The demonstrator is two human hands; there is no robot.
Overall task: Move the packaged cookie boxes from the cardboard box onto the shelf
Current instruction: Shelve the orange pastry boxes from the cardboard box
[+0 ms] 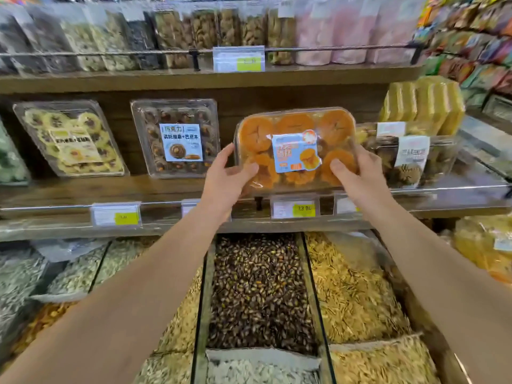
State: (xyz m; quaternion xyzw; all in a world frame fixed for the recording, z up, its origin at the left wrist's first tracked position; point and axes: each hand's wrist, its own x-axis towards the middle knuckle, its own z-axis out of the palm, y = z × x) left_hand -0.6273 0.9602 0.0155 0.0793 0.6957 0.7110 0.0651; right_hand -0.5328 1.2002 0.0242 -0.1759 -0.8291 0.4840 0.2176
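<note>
Nearest, bulk bins of seeds (260,289) lie under both outstretched forearms. Beyond them the left hand (225,178) and right hand (357,176) grip the lower corners of a clear box of orange cookies (295,148), thumbs on its lid, tilting it label-out, probably to lean it on the wooden shelf (83,189) between the chocolate cookie box (177,137) and another pack. The cardboard box is out of view.

A single wide-angle head view looks forward and slightly down from the person's own standpoint, close to the wooden shelf (166,189) at about arm's reach. It faces the shelf front squarely, with open bins of seeds (260,286) directly beneath. Edges bend outward.
</note>
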